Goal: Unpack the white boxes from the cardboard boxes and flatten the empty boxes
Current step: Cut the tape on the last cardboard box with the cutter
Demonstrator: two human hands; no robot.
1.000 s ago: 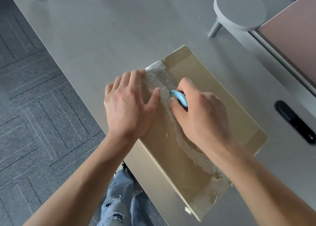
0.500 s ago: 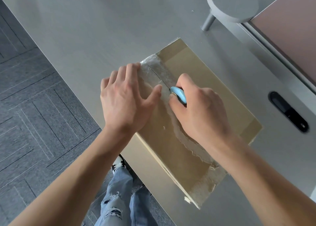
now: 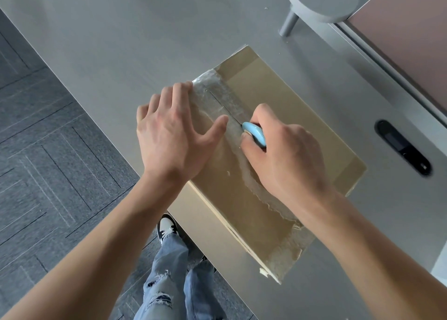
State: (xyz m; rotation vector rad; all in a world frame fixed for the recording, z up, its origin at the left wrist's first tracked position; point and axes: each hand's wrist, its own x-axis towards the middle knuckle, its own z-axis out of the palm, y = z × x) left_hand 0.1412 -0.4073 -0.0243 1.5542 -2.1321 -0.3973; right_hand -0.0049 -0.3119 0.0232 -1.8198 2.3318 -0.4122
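Note:
A brown cardboard box [image 3: 302, 131] lies closed on the grey table [image 3: 145, 41], its long centre seam covered with clear tape [image 3: 217, 94]. My left hand [image 3: 174, 136] rests flat on the box's left half, fingers spread, thumb near the seam. My right hand [image 3: 283, 157] grips a small light-blue cutter [image 3: 254, 133], whose tip sits on the taped seam about midway along the box. The tape behind the cutter, toward me, looks torn and ragged. No white boxes are visible.
A round grey stool-like stand [image 3: 321, 0] is at the back right, beside a pinkish panel [image 3: 411, 41]. A black oblong device [image 3: 402, 148] lies right of the box. The table's left edge drops to grey carpet [image 3: 48, 162]; my legs and shoe [image 3: 167, 227] show below.
The cutter in my right hand has slid slightly back toward me along the seam. My left hand stays pressed on the box. The view has shifted a little.

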